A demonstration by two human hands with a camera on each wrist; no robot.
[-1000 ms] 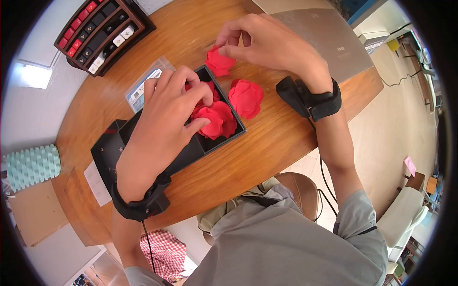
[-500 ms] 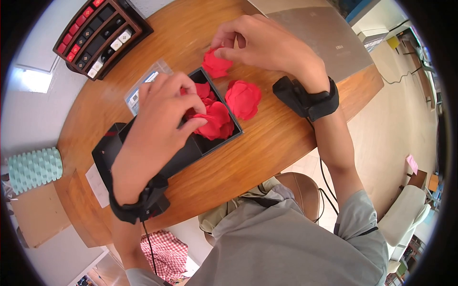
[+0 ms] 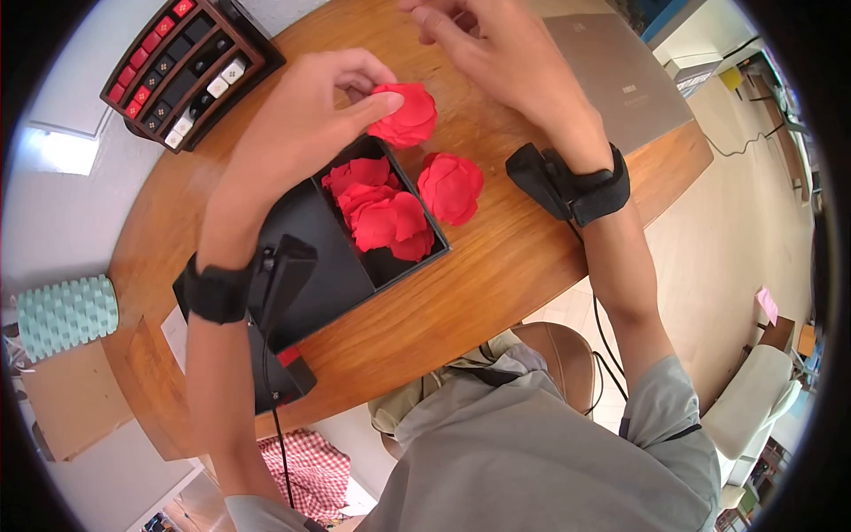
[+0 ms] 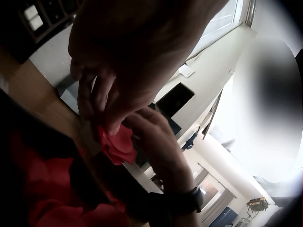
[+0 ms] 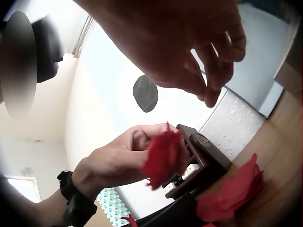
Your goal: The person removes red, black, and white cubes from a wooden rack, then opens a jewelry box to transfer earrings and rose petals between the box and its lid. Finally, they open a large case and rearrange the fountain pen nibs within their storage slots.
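Note:
My left hand [image 3: 306, 115] pinches a red fabric flower [image 3: 405, 115] between thumb and fingers, just above the far corner of a black box [image 3: 306, 253]. The same flower [image 4: 117, 144] hangs from the left fingertips in the left wrist view, and the right wrist view shows it [image 5: 163, 158] too. Several red flowers [image 3: 381, 213] lie in the box's right compartment. Another red flower [image 3: 450, 188] rests on the table right of the box. My right hand [image 3: 505, 58] is raised over the table's far side, fingers bent and holding nothing.
A wooden rack [image 3: 182, 71] of red, black and white keycaps stands at the back left. A grey-brown flat case [image 3: 620, 84] lies at the back right. A pale green textured roller [image 3: 66, 317] is at the far left. Cables run from both wrists.
My left hand has moved from over the box toward the far side and taken hold of the flower there. My right hand has let that flower go and moved farther away.

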